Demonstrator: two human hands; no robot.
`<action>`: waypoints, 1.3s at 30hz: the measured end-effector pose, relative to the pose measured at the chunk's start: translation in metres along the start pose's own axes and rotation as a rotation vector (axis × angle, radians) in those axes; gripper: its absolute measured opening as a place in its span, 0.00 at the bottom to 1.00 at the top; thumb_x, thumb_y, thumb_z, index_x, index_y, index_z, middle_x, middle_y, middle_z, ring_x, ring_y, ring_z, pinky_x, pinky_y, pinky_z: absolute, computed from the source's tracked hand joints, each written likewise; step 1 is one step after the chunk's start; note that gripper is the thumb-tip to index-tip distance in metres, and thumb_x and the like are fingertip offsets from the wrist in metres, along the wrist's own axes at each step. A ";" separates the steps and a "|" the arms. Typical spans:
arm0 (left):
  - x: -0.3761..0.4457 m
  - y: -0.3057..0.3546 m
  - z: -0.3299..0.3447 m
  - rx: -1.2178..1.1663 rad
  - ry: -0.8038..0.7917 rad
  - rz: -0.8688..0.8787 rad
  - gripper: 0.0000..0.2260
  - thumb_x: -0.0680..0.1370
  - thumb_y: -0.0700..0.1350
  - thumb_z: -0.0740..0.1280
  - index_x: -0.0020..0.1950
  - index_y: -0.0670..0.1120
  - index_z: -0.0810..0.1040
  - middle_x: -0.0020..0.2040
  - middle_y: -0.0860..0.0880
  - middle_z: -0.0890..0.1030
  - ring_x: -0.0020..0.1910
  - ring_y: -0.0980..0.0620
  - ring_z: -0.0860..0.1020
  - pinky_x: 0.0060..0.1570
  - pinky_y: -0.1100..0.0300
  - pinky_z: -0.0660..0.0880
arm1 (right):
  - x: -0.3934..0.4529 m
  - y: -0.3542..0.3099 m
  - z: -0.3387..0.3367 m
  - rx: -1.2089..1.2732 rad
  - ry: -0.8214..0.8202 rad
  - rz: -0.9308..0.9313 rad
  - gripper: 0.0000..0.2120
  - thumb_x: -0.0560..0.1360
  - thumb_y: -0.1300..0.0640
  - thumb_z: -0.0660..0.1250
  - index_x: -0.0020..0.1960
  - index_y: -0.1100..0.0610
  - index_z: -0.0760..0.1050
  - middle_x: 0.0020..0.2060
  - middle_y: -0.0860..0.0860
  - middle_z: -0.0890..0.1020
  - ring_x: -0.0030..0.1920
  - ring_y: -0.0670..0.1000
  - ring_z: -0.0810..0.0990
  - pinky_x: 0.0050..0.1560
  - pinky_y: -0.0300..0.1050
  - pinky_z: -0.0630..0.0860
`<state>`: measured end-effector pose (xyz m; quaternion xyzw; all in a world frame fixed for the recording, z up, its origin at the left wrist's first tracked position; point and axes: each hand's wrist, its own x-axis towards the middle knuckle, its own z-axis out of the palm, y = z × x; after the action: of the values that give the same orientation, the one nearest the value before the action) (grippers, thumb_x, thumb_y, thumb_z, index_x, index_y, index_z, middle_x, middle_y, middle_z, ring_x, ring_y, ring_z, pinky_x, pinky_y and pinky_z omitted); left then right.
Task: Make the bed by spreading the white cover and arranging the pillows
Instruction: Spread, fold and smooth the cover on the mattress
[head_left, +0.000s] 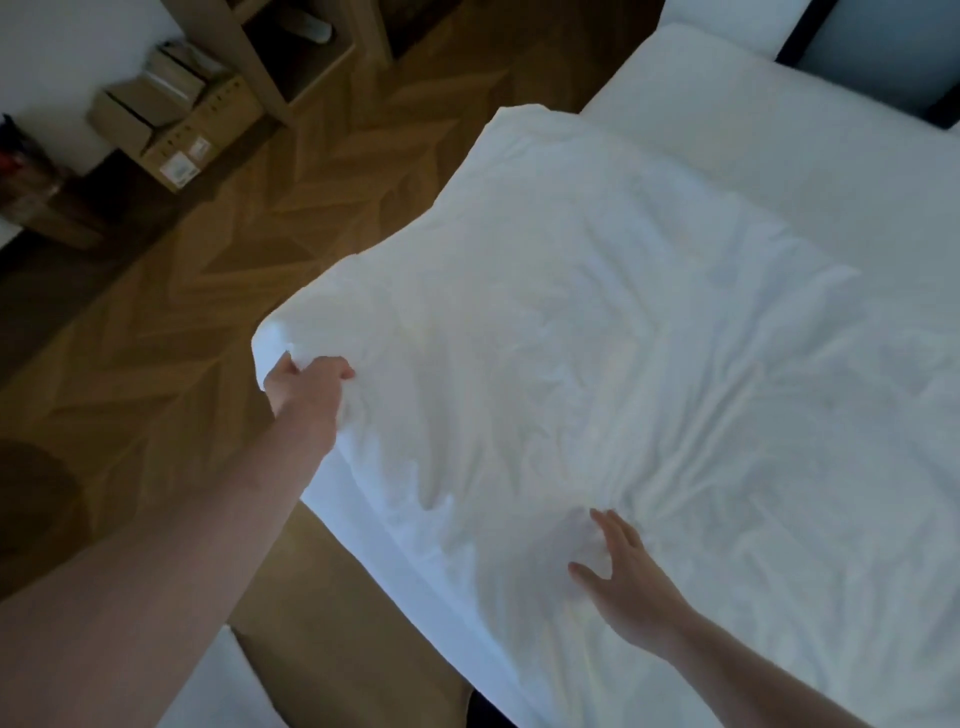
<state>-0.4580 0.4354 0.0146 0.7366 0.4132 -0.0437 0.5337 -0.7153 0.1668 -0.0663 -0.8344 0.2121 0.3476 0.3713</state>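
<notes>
The white cover lies rumpled over the near part of the bed, its left edge lifted off the mattress. My left hand grips that edge at the bed's left side and holds it up. My right hand lies flat on the cover near the bed's front, fingers spread and straight. Creases fan out from under its fingers. A bare stretch of white mattress shows beyond the cover at the top right. A white pillow shows partly at the top edge.
Wooden herringbone floor fills the left side. Cardboard boxes sit by the wall at the top left, next to a wooden shelf unit. A dark headboard with a grey panel stands at the top right. More white fabric lies at the bottom left.
</notes>
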 end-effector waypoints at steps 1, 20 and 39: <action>-0.017 0.008 0.002 0.074 0.016 0.124 0.10 0.70 0.37 0.71 0.47 0.49 0.78 0.41 0.53 0.79 0.43 0.47 0.79 0.36 0.63 0.73 | -0.005 0.003 -0.004 0.030 0.014 0.014 0.37 0.79 0.45 0.66 0.82 0.52 0.52 0.81 0.48 0.54 0.78 0.47 0.63 0.73 0.44 0.65; -0.280 -0.029 0.039 0.812 -1.094 1.848 0.23 0.60 0.30 0.67 0.48 0.52 0.81 0.65 0.47 0.77 0.66 0.39 0.73 0.71 0.44 0.63 | -0.148 0.095 -0.157 0.935 0.448 0.180 0.12 0.83 0.51 0.64 0.66 0.47 0.72 0.61 0.52 0.81 0.52 0.53 0.82 0.56 0.58 0.79; -0.212 -0.010 0.104 0.604 -0.569 0.071 0.16 0.77 0.55 0.66 0.53 0.43 0.79 0.53 0.43 0.81 0.55 0.41 0.83 0.56 0.45 0.81 | -0.136 0.068 -0.118 0.542 0.213 0.092 0.59 0.59 0.33 0.80 0.82 0.46 0.54 0.72 0.46 0.72 0.69 0.50 0.74 0.68 0.51 0.74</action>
<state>-0.5644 0.2321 0.0696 0.8324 0.1924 -0.3463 0.3875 -0.7972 0.0460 0.0588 -0.7263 0.3726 0.2051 0.5400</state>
